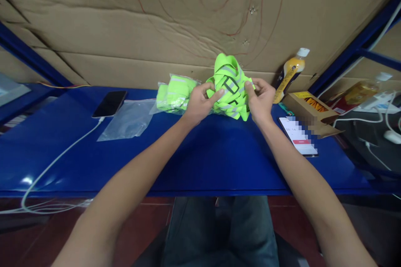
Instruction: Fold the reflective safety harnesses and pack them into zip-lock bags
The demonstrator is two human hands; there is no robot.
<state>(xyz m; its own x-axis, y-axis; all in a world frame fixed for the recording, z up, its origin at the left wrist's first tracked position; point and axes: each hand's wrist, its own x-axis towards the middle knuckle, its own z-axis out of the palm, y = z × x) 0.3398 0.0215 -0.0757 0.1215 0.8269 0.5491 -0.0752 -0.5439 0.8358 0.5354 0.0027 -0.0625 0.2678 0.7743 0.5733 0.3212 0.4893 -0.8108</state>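
A loose bundle of neon-yellow reflective straps (230, 79), with grey stripes and black buckles, is held up between my two hands over the back of the blue table. My left hand (202, 102) pinches its left side with thumb and fingers. On the opposite side my right hand (260, 95) grips the straps, thumb in front. Just left of my left hand lies a clear bag (175, 91) packed with folded neon-yellow reflective straps. Farther left, a flat clear plastic bag (130, 120) rests on the table, partly beside a phone.
The blue table (216, 162) backs onto a cardboard wall (109, 21). A black phone (109, 104) with a white cable (62, 150) is at left. At right stand a drink bottle (290, 73), an open cardboard box (308, 106) and a lit phone (297, 135).
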